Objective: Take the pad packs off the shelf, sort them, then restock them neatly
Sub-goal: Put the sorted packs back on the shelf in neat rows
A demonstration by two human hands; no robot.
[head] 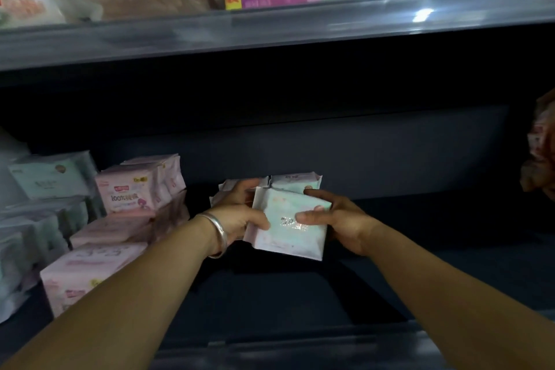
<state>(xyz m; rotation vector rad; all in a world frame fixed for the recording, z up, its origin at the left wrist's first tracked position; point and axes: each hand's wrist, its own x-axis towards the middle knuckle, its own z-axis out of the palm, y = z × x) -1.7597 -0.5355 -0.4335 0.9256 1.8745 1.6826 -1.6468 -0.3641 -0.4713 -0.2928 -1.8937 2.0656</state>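
1. Both hands hold one pale mint-and-white pad pack (289, 224) in the middle of the dark lower shelf (420, 219). The left hand (240, 216) grips its left edge, thumb on the front and fingers reaching behind. The right hand (333, 219) grips the right edge the same way.
2. The pack stands tilted, leaning back toward a short row of like packs (295, 182) just behind it. My reading is that it is being set at the front of that row.
3. To do this well, square the pack's bottom edge on the shelf first, then bring it upright against the pack behind, with the printed face forward. The wrapper looks soft and slippery, so press evenly from both sides rather than pinching one corner.
4. To the left, pink packs (132, 189) are stacked near the row but apart from it, with more pale green packs (48, 179) beyond them. Keep that gap, so the sorts stay separate.
5. To the right the shelf runs dark and bare for a good stretch, which gives the right arm room to draw back.
6. The upper shelf's lip (270, 36) hangs above the hands, so pull out low. The near shelf edge lies under the forearms.
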